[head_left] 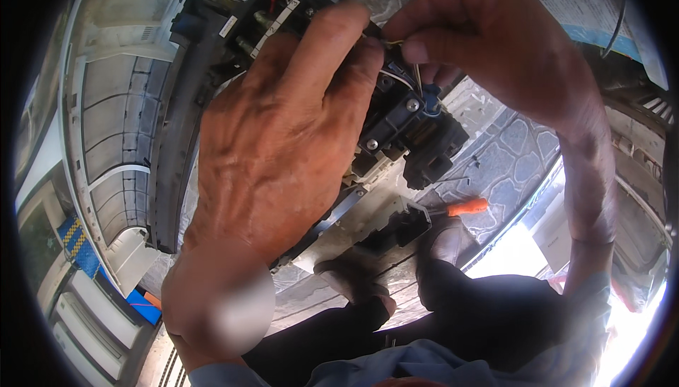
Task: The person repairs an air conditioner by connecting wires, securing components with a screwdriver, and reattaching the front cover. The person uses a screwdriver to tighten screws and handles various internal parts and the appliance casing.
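A black plastic appliance assembly (408, 130) with screws, a circuit part with red wire and several thin wires lies under both hands. My left hand (283, 132) lies over its middle with fingers bent; the fingertips are on or inside the housing near the wires, and what they grip is hidden. My right hand (481, 55) pinches a thin yellow wire (395, 42) between thumb and forefinger, just right of my left fingertips. White and dark wires (399, 76) run down from there toward a small blue part (430, 97).
A white curved casing panel (88, 139) with filter mesh stands at left. An orange-handled screwdriver (467, 207) lies on the patterned stone floor (516, 154) below the assembly, near my shoes (438, 245). Printed sheet material (594, 5) is at upper right, more panels at both rims.
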A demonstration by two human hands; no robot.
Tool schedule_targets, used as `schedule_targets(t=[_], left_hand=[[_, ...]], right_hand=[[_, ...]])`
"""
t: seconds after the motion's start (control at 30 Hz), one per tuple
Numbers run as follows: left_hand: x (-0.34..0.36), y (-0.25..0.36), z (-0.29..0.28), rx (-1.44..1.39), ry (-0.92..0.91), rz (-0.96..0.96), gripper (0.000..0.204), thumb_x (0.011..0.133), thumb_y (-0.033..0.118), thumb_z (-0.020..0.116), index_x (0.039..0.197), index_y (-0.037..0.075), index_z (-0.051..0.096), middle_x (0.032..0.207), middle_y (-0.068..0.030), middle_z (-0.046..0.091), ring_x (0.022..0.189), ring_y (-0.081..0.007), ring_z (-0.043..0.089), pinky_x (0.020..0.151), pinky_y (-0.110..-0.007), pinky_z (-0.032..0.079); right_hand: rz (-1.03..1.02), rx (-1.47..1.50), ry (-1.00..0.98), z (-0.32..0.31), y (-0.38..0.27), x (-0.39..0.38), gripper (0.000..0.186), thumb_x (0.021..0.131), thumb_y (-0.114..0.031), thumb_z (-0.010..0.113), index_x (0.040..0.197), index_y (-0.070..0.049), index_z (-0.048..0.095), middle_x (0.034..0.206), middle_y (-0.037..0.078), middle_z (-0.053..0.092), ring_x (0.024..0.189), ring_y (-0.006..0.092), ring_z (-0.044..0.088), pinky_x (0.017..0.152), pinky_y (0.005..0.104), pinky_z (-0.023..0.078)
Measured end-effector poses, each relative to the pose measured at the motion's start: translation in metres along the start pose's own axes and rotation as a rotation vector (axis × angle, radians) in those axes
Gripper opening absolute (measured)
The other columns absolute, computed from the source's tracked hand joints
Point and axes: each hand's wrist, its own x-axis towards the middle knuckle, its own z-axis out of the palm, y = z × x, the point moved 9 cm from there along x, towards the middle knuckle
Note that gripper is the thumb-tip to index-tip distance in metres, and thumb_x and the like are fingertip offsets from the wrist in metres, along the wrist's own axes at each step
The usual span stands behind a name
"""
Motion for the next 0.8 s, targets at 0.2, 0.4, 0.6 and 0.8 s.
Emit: schedule_targets(t=[0.2, 0.4, 0.6, 0.8], left_hand=[[0.001, 0.001, 0.003, -0.048, -0.015, -0.058, 0.042, 0.091, -0.004, 0.066, 0.126, 0.015, 0.077, 0.140, -0.0030, 0.060, 0.119, -0.0282, 0.067, 0.099, -0.045, 0.058], [0.003, 0.004, 0.000, 0.057, -0.079, -0.044, 0.048, 0.092, -0.006, 0.064, 0.131, 0.020, 0.076, 0.144, -0.0029, 0.058, 0.122, -0.0276, 0.066, 0.100, -0.044, 0.059], [0.003, 0.001, 0.002, -0.039, -0.074, -0.036, 0.053, 0.090, -0.011, 0.062, 0.131, 0.020, 0.076, 0.143, -0.0036, 0.058, 0.116, -0.0290, 0.069, 0.097, -0.043, 0.061], [-0.007, -0.010, 0.007, -0.161, -0.020, -0.140, 0.050, 0.088, -0.011, 0.064, 0.129, 0.016, 0.076, 0.142, -0.0058, 0.060, 0.116, -0.0299, 0.068, 0.097, -0.042, 0.059]], right_hand=[[-0.027, -0.072, -0.149, -0.004, -0.023, -0.003, 0.022, 0.106, -0.012, 0.067, 0.118, 0.004, 0.075, 0.095, 0.011, 0.078, 0.087, 0.0151, 0.074, 0.080, 0.0306, 0.061], [-0.237, -0.150, -0.084, -0.006, -0.028, -0.008, 0.018, 0.101, -0.005, 0.070, 0.117, 0.000, 0.075, 0.096, 0.011, 0.078, 0.089, 0.0191, 0.076, 0.078, 0.0343, 0.061], [-0.587, -0.228, 0.067, -0.008, -0.023, -0.008, 0.011, 0.098, -0.006, 0.074, 0.108, 0.000, 0.075, 0.098, 0.010, 0.077, 0.091, 0.0203, 0.076, 0.077, 0.0361, 0.061], [-0.566, -0.046, 0.028, -0.004, 0.000, 0.011, 0.011, 0.098, -0.005, 0.074, 0.108, -0.002, 0.077, 0.100, 0.009, 0.074, 0.094, 0.0188, 0.073, 0.077, 0.0336, 0.059]])
